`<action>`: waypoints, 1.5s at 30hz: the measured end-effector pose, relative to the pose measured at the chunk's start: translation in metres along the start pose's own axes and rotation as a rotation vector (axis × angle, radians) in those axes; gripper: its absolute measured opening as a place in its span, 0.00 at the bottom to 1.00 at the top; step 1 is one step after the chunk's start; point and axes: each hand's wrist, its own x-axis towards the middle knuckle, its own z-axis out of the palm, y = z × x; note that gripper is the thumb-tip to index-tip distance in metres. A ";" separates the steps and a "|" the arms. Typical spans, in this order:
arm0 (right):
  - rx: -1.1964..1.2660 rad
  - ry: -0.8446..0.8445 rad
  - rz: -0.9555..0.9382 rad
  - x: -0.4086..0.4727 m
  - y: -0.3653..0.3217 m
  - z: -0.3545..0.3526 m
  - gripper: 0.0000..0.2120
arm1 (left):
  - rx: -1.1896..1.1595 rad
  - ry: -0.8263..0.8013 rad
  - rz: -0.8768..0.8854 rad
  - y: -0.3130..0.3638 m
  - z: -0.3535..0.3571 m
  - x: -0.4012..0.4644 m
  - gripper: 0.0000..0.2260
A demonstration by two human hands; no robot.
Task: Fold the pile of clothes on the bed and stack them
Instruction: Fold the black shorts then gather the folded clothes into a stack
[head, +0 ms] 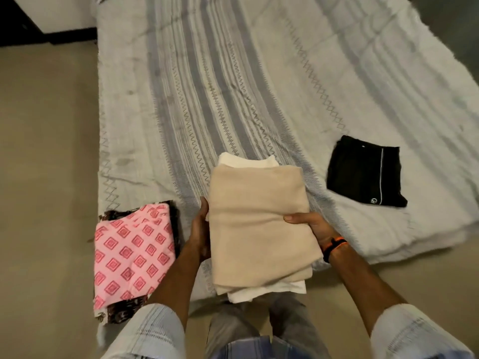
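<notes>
A folded beige garment lies on top of a folded white one, and I hold the two together above the bed's near edge. My left hand grips the stack's left side. My right hand grips its right side, thumb on top. A folded pink garment with red diamond print sits on a dark brown printed piece at the bed's near left corner. Folded black shorts lie alone on the right of the bed.
The bed is covered with a pale grey striped sheet. Beige floor runs along the left and in front. A dark piece of furniture stands at the far left. My legs show below the stack.
</notes>
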 end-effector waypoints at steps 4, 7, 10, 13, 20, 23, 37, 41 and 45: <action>-0.016 0.085 -0.099 -0.022 -0.011 -0.037 0.25 | 0.065 -0.177 -0.122 -0.001 0.034 -0.003 0.39; -0.037 0.067 -0.132 -0.034 -0.019 -0.067 0.26 | 0.117 -0.216 -0.061 -0.012 0.064 -0.007 0.43; -0.058 0.109 -0.199 -0.051 -0.029 -0.101 0.26 | 0.134 -0.242 -0.043 -0.031 0.100 -0.009 0.48; -0.083 0.152 -0.228 -0.068 -0.037 -0.139 0.25 | 0.125 -0.275 -0.038 -0.054 0.134 -0.007 0.47; -0.077 0.255 -0.235 -0.112 -0.042 -0.240 0.31 | 0.311 -0.248 -0.072 -0.123 0.234 -0.009 0.30; -0.034 0.305 -0.269 -0.126 -0.036 -0.276 0.31 | 0.346 -0.244 -0.066 -0.147 0.270 -0.007 0.24; 0.128 0.478 -0.290 -0.147 -0.050 -0.427 0.28 | 0.557 -0.274 -0.164 -0.221 0.412 0.071 0.13; 0.147 0.498 -0.286 -0.142 -0.071 -0.466 0.31 | 0.589 -0.293 -0.184 -0.233 0.455 0.100 0.12; 0.148 0.507 -0.263 -0.132 -0.092 -0.502 0.32 | 0.564 -0.291 -0.216 -0.241 0.493 0.129 0.17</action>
